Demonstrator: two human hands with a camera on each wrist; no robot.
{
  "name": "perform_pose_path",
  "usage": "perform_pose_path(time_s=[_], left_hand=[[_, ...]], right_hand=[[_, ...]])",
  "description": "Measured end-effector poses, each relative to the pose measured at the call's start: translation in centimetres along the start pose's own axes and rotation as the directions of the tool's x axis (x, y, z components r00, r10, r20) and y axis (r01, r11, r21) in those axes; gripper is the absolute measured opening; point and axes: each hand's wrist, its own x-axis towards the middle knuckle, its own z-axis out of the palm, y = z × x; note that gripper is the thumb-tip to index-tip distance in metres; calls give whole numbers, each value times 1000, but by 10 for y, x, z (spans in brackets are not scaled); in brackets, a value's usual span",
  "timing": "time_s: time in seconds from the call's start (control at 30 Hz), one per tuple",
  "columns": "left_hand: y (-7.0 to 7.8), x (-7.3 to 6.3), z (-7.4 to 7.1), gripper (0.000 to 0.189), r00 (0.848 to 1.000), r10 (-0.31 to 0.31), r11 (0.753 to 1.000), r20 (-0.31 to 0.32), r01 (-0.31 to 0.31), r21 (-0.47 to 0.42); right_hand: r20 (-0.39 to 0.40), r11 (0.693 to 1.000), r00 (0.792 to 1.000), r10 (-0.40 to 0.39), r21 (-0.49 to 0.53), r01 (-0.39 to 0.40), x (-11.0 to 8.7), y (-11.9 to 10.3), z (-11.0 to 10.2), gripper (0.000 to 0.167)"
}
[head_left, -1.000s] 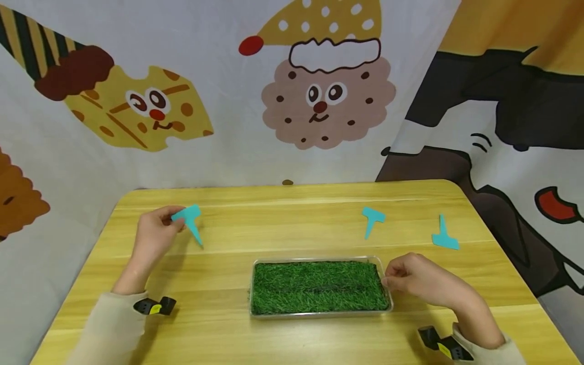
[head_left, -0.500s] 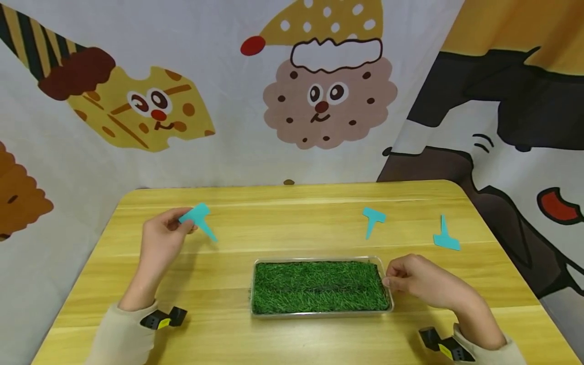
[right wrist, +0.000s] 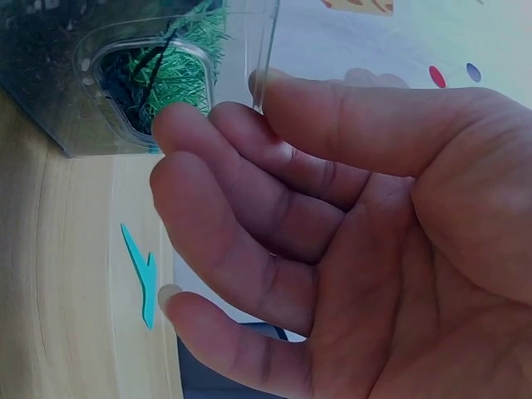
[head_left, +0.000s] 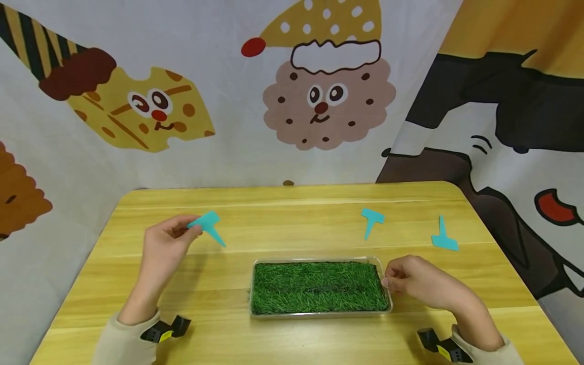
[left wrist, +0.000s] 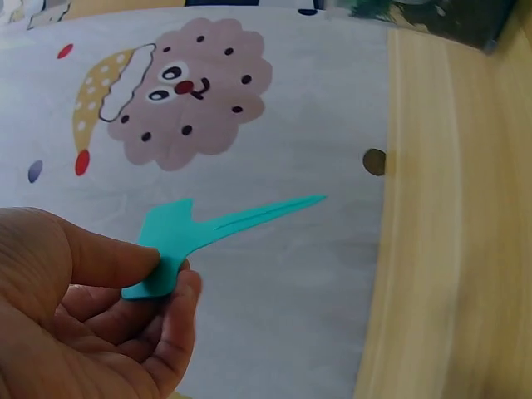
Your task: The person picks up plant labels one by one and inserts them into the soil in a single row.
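Note:
My left hand [head_left: 164,248] pinches a turquoise T-shaped plant label [head_left: 208,221] between thumb and fingers, raised over the left of the table. Its pointed stem slants down to the right in the head view; the left wrist view shows the thumb pressed on the label's [left wrist: 170,223] flat head. A clear plastic box [head_left: 315,315] filled with green artificial grass [head_left: 319,276] stands at the front middle. At its right end, my right hand [head_left: 424,281] grips the rim, thumb over the edge and fingers against the wall [right wrist: 54,108].
Two more turquoise plant labels lie behind the box on the right: one label [head_left: 374,216] with its stem toward me, the other label [head_left: 444,242] with its stem pointing away. A cartoon-printed cloth [head_left: 237,162] hangs behind the wooden table [head_left: 292,215].
My left hand has carried its plant label to the right, nearer the box, and the label has tilted further. My right hand stays on the box's right end.

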Motion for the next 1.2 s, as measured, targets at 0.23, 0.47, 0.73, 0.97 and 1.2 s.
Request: perform_pose_path(time_s=[0.23,0.47,0.73,0.97,1.2], left_hand=[[15,-7,2,16,999,27,1000,-17,-27,6],[35,-12,13,13,999,25,998,43,-22,-51],[51,-22,30,12,989,-2,993,150,20,-117],[55,-33,43,10,975,20,993,223,7,-120],[52,-39,49,8,948,74,989,309,-29,-147]], right_hand=[[-4,1000,1000,-3,-3,3,-1,0,2,20],[-12,1000,1000,9,-7,-9,1,0,4,19],[-17,1000,1000,8,4,-8,-1,0,4,18],[-11,1000,1000,6,23,-6,-2,1,5,19],[-12,999,1000,-14,32,15,0,2,6,19]])
